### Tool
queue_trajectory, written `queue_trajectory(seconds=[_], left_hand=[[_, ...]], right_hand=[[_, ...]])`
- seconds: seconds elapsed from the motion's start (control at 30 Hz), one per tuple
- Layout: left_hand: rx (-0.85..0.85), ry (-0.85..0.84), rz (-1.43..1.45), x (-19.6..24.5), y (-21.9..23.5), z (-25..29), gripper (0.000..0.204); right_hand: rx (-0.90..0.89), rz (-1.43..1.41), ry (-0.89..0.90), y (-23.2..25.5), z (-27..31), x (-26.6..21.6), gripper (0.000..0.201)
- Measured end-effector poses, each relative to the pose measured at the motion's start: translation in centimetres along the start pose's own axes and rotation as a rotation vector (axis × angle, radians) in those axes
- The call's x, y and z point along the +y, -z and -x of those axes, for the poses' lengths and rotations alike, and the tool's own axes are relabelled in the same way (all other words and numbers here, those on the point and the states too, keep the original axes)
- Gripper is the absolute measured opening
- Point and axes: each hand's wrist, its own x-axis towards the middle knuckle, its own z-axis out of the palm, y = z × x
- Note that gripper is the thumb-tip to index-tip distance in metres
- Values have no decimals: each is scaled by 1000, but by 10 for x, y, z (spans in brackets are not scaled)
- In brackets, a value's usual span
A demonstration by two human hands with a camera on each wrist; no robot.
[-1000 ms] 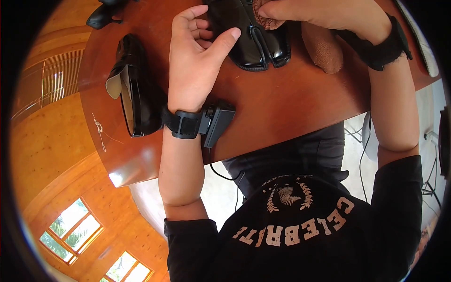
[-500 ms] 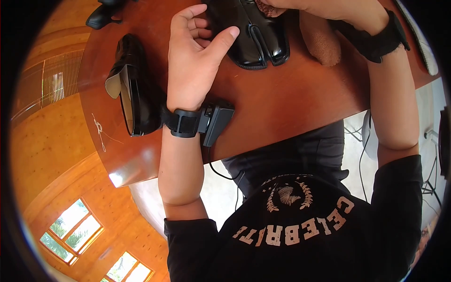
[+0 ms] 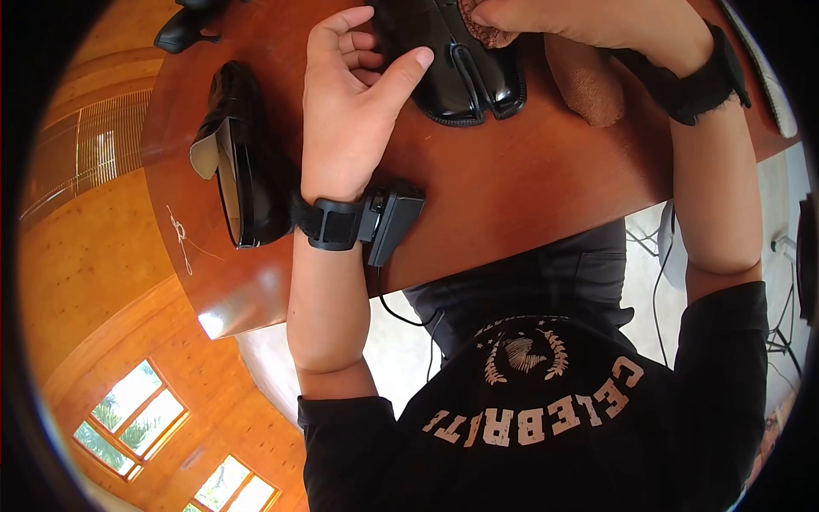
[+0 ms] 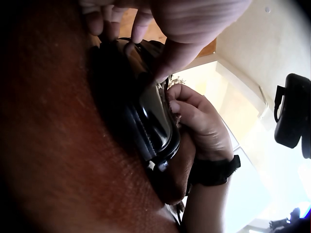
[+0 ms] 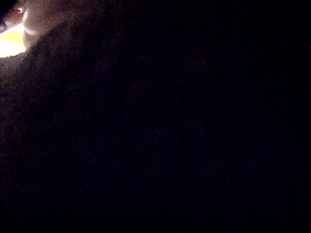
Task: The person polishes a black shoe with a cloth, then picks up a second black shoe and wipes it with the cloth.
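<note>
A glossy black split-toe shoe stands on the table, its toe towards the person and its far end cut off by the frame's top. My left hand holds it from the side, thumb on the upper and fingers around the far side, as the left wrist view of the shoe also shows. My right hand pinches a bunched brown knit cloth against the shoe's upper. The cloth's rounded end hangs beside the shoe. Nearly all of the right wrist view is dark.
Another black shoe lies left of my left forearm on the brown table. A dark object sits at the far left edge. A thin pale string lies near the left edge, and a whitish strip runs along the right.
My right hand with the cloth moved slightly up over the shoe, then back down. The hanging end of the cloth swung along with it. The left hand has barely shifted.
</note>
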Motion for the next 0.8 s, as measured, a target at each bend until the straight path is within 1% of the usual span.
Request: queue_trajectory(seconds=[0.1,0.27,0.3,0.57,0.73,0.8], left_hand=[[0,-1,5,-1,0,0,58],[1,-4,2,-1,0,0,58],[2,-3,6,-1,0,-1,58],[0,-2,-6,0,0,-1,55],[2,-14,0,-4,1,-2,53],[3,-7,-13,-3,1,-2,52]], right_hand=[[22,17,-2,-2,1,1,25],[-77,-60,-179,0,-16,12,25],[-80,-61,-185,1,-15,11,24],[-95,-85,-179,1,-16,10,25],[-93,-78,-124,-2,-17,15,26],[-21,-40,-43,-1,-4,6,26]])
